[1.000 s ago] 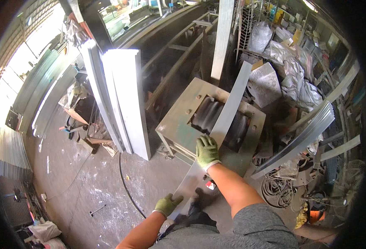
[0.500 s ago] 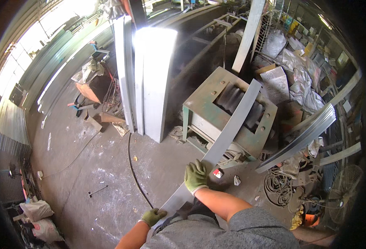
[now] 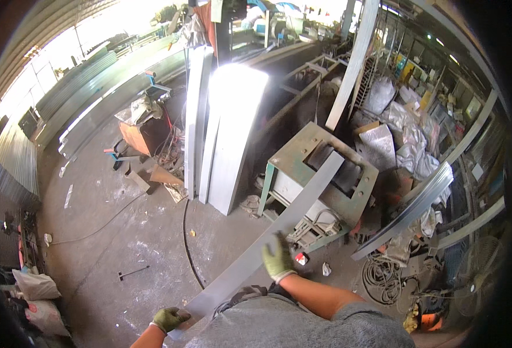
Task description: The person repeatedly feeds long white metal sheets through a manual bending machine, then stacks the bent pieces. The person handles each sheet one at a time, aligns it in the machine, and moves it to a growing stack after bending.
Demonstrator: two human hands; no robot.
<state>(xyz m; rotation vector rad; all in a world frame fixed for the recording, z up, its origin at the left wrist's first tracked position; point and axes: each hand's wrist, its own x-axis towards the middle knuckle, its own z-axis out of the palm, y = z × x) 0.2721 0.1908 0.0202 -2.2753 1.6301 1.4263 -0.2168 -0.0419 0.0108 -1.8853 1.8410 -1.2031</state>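
Both hands wear green gloves and share one long grey metal strip. The left hand is closed around the strip's near end, low by the person's waist. The right hand sits further up the strip; it is blurred, the fingers look spread over the top face, and I cannot tell whether it grips or only rests there. Held at two spots like this, a long thin piece likely sags and swings less.

The strip runs up and to the right from the left hand, and its far end lies over the top of a green machine, across the dark opening in its flat top. The machine appears to carry that end, which would leave the hands only the near part to bear.

On the concrete floor just left of the strip, one black cable curves away and one short dark bar lies alone. Two pale sacks slump at the lower left.

Behind the machine, about three tall pale panels stand on end, leaning close together, probably to save floor room. To their left is one rusty orange cart heaped with scraps. At the right, one curved metal rail slants down past a coil of wire, with silver wrapped bundles piled beyond.
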